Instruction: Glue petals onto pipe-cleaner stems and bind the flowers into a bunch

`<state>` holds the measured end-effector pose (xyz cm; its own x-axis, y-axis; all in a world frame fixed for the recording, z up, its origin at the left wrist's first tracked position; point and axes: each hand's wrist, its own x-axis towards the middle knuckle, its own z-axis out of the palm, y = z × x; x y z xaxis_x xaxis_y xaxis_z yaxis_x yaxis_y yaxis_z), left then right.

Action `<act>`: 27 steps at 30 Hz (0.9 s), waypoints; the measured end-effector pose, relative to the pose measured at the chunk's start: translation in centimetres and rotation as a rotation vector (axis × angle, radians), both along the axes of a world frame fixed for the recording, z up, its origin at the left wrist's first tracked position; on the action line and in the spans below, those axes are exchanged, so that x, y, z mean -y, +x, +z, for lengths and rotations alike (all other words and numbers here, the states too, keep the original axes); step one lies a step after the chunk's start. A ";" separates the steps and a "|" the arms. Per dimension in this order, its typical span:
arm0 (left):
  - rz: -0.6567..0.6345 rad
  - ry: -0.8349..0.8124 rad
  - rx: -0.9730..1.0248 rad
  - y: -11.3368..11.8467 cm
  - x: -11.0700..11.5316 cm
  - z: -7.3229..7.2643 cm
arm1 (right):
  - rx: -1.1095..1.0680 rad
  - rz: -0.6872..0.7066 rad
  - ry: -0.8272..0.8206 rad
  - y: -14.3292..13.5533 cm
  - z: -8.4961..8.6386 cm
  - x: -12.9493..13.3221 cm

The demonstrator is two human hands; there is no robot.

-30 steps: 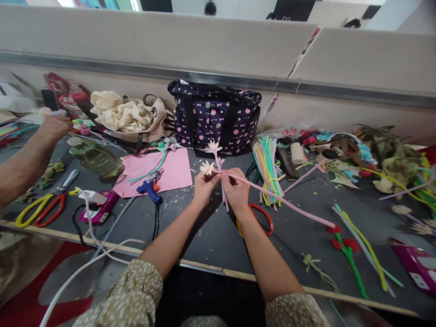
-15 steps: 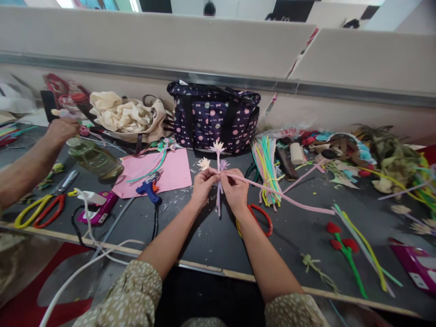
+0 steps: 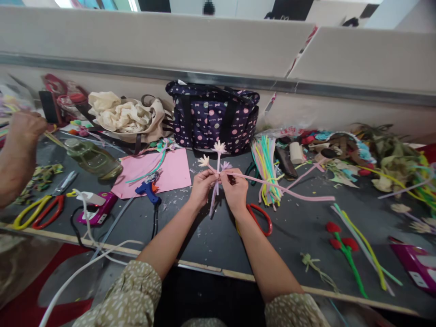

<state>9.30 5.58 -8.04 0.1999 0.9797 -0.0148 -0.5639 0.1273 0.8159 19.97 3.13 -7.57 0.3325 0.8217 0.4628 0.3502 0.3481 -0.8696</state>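
My left hand pinches the stems of a small bunch of pipe-cleaner flowers, held over the middle of the table. One pale flower stands at the top, a cream flower leans left, and a lilac flower sits lower on the right. Against the stems, my right hand is closed on a long pink pipe cleaner, whose free end stretches to the right. Fingers hide the exact crossing point. Beneath my right forearm lie red-and-yellow-handled scissors.
A bundle of pipe cleaners stands right of my hands, before a dark patterned bag. Left are a blue glue gun, pink sheet, bottle and another person's hand. Red pipe-cleaner flowers lie right.
The lower stem ends in my hands have swung left, and the flowers have shifted slightly. The pink pipe cleaner's free end has risen a little. The other person's hand has moved left.
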 end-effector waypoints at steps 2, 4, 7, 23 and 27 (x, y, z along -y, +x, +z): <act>-0.011 -0.041 0.045 0.0 -0.1 0.1 | -0.003 0.010 -0.005 0.0 -0.2 -0.1; -0.029 -0.081 0.087 0.0 -0.1 0.1 | 0.005 0.013 -0.004 0.0 -0.3 -0.1; -0.074 -0.140 0.136 -0.1 -0.2 0.1 | 0.005 0.013 -0.015 0.1 -0.1 -0.1; -0.239 -0.215 0.217 -0.5 -0.4 0.3 | -0.013 -0.021 -0.002 0.6 -0.1 -0.2; -0.243 -0.283 0.241 -0.5 -0.4 0.7 | 0.068 -0.068 0.022 0.5 -0.2 -0.2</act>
<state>8.75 6.03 -7.33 0.4543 0.8680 -0.2005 -0.6600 0.4791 0.5787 20.47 3.36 -7.74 0.3543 0.7877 0.5040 0.4318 0.3402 -0.8353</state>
